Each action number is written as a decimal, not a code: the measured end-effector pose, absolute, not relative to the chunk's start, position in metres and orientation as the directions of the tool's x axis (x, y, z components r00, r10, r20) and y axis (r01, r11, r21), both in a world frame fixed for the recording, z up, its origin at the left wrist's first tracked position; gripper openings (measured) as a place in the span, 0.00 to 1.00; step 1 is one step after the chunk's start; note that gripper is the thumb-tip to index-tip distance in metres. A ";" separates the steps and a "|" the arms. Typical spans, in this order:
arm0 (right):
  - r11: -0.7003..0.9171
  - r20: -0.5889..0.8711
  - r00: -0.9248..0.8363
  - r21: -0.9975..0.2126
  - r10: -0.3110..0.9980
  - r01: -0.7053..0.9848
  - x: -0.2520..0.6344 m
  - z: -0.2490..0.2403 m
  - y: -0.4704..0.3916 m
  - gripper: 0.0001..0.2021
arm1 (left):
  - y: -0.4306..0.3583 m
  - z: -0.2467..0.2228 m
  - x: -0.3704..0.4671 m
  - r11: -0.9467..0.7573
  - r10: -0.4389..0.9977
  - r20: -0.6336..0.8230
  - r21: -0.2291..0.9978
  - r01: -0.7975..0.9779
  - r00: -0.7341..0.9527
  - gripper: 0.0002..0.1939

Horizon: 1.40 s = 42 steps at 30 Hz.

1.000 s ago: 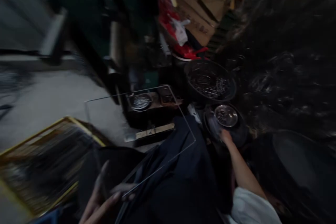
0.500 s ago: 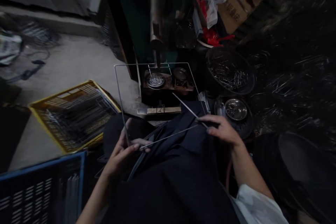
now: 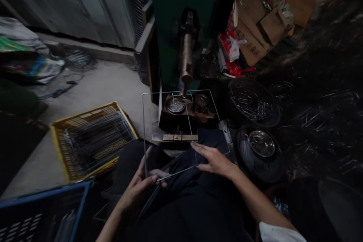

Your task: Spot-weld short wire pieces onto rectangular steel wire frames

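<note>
A thin rectangular metal wire frame [image 3: 143,121] is held out over my lap, its far side near the tip of the machine's arm. My left hand [image 3: 143,181] closes round the frame's near left corner, thumb on top of the near wire. My right hand [image 3: 214,160] pinches a straight metal rod [image 3: 189,121] between thumb and fingers, close to the near side of the frame. The rod runs away from me across the frame, its far end near the small wire bracket [image 3: 192,97] at the frame's far side. Whether the rod touches the frame is unclear.
Ahead stands a green machine [image 3: 170,45] with a cylindrical arm [image 3: 187,58]. Below it sits a dish of small metal pieces [image 3: 176,106]. Left are a yellow crate [image 3: 58,151] and a blue crate [image 3: 82,196]. Right are a dark basin [image 3: 273,119] and a metal bowl [image 3: 262,143].
The rod has turned from a leftward slant to pointing almost straight away from me, its far end now near the machine. My right hand has moved left, and the camera view has shifted.
</note>
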State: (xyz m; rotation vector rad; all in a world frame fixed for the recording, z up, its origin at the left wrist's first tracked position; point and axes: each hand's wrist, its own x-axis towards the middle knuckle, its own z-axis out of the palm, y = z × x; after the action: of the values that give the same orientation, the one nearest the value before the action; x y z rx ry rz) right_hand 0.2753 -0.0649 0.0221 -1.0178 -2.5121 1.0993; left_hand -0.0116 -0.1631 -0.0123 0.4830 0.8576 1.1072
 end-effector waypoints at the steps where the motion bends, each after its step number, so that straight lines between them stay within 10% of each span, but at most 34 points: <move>1: 0.479 -0.071 -0.734 -0.715 0.675 0.509 0.276 0.021 -0.064 0.46 | -0.162 -0.013 -0.011 0.383 0.922 -0.342 0.727 -0.570 0.182 0.53; 35: 0.505 -0.045 -0.712 -0.674 0.700 0.539 0.265 0.019 -0.037 0.43 | -0.131 -0.015 -0.019 0.403 0.912 -0.367 0.712 -0.575 0.185 0.49; 42: 0.539 0.069 -0.595 -0.517 0.801 0.665 0.238 0.035 0.058 0.39 | -0.030 -0.012 -0.050 0.201 0.979 -0.155 0.836 -0.510 0.132 0.56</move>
State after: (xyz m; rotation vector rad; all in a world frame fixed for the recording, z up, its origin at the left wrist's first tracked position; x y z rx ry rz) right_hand 0.2376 0.0582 0.0346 -1.2181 -2.4813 0.6474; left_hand -0.0505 -0.0304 -0.0120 0.7132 0.8267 1.2254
